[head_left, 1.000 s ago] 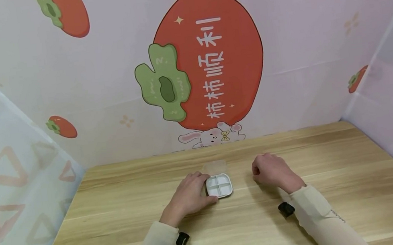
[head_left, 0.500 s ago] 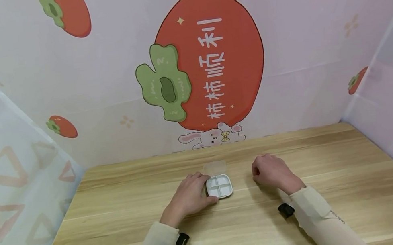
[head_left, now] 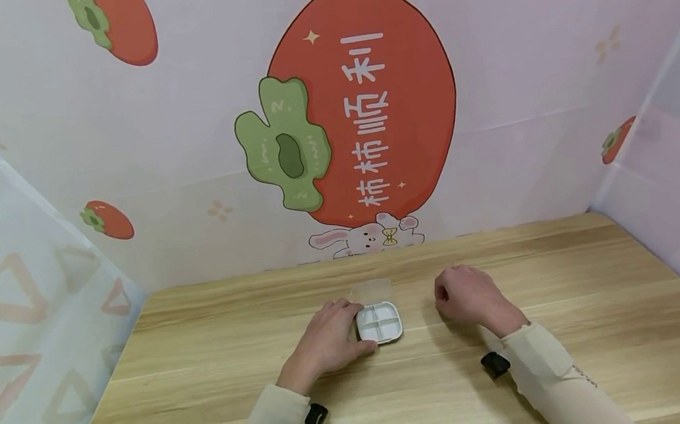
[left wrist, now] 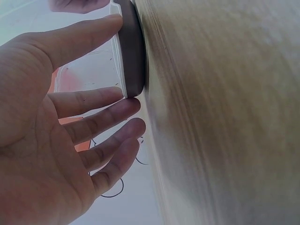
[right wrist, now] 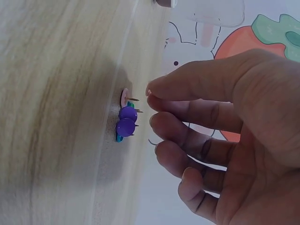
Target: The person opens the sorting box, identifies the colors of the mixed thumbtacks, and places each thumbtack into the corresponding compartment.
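The left hand (head_left: pixel 329 339) was seen with its thumb and forefinger curved round the white box (head_left: pixel 380 323), which was grasped by its near edge and its far left corner; the other three fingers were left slightly bent beyond that corner. The box, divided into four compartments, was set just to the right of the left palm, and its dark base (left wrist: pixel 132 51) was shown beside the thumb in the left wrist view. The clear lid (head_left: pixel 375 290) was laid back on the wooden table (head_left: pixel 222 393), just beyond the left fingertips. The right hand (head_left: pixel 472 298) was held well apart, to the right of the box, with all its fingers curled and the tips of thumb and forefinger brought together; whether anything was pinched there could not be told. Near those tips, but apart from them, two purple thumbtacks (right wrist: pixel 125 127), a pink thumbtack (right wrist: pixel 124 98) and something teal (right wrist: pixel 120 138) were clustered on the table. Behind each palm, a black device (head_left: pixel 316 417) was worn at the wrist, by a cream sleeve (head_left: pixel 273 419).
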The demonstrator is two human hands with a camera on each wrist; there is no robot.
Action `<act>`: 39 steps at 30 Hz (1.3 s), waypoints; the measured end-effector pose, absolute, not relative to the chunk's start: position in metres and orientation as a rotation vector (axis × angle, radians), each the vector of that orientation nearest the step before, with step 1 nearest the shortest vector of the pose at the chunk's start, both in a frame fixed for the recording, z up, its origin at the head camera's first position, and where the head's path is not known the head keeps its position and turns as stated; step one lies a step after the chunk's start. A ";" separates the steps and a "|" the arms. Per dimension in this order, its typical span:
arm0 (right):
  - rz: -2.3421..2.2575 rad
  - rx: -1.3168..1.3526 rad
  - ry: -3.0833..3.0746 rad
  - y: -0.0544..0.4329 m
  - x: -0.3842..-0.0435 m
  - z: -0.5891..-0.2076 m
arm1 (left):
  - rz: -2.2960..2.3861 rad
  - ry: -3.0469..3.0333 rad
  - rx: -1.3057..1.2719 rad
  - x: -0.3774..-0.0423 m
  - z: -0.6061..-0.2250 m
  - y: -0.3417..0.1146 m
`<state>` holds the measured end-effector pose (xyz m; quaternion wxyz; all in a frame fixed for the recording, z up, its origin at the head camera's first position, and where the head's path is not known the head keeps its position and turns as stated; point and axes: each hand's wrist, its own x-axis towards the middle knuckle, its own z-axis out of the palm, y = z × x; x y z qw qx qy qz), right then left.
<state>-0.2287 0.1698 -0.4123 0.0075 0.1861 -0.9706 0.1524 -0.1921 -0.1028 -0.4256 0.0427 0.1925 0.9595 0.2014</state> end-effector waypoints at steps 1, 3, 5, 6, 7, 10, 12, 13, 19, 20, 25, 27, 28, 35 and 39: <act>0.477 0.580 -3.034 0.170 -0.228 -0.412 | 0.618 2.935 0.588 -0.192 -0.426 -0.103; 0.475 0.581 -3.033 0.170 -0.228 -0.411 | 0.621 2.933 0.587 -0.192 -0.426 -0.103; 0.473 0.583 -3.031 0.169 -0.228 -0.411 | 0.622 2.931 0.586 -0.192 -0.426 -0.103; 0.472 0.586 -3.029 0.169 -0.228 -0.410 | 0.623 2.929 0.586 -0.192 -0.426 -0.103; 0.474 0.589 -3.027 0.168 -0.228 -0.410 | 0.624 2.928 0.586 -0.191 -0.426 -0.103; 0.496 0.607 -3.017 0.166 -0.227 -0.409 | 0.619 2.929 0.589 -0.191 -0.426 -0.103; 0.524 0.625 -3.010 0.165 -0.227 -0.408 | 0.614 2.931 0.591 -0.192 -0.426 -0.103; 0.544 0.638 -3.005 0.164 -0.227 -0.408 | 0.611 2.933 0.592 -0.192 -0.426 -0.103; 0.666 0.700 -2.964 0.160 -0.225 -0.406 | 0.608 2.934 0.596 -0.191 -0.426 -0.103; 0.691 0.708 -2.959 0.159 -0.225 -0.405 | 0.609 2.933 0.597 -0.191 -0.426 -0.103; 0.818 0.743 -2.945 0.156 -0.222 -0.402 | 0.617 2.929 0.589 -0.191 -0.425 -0.103; 0.876 0.763 -2.936 0.155 -0.222 -0.402 | 0.621 2.926 0.583 -0.191 -0.425 -0.103; 0.905 0.773 -2.931 0.155 -0.222 -0.402 | 0.624 2.924 0.581 -0.191 -0.425 -0.103; 1.059 0.865 -2.891 0.153 -0.221 -0.402 | 0.623 2.922 0.583 -0.191 -0.423 -0.103; 1.109 0.893 -2.881 0.152 -0.221 -0.401 | 0.617 2.926 0.590 -0.191 -0.423 -0.103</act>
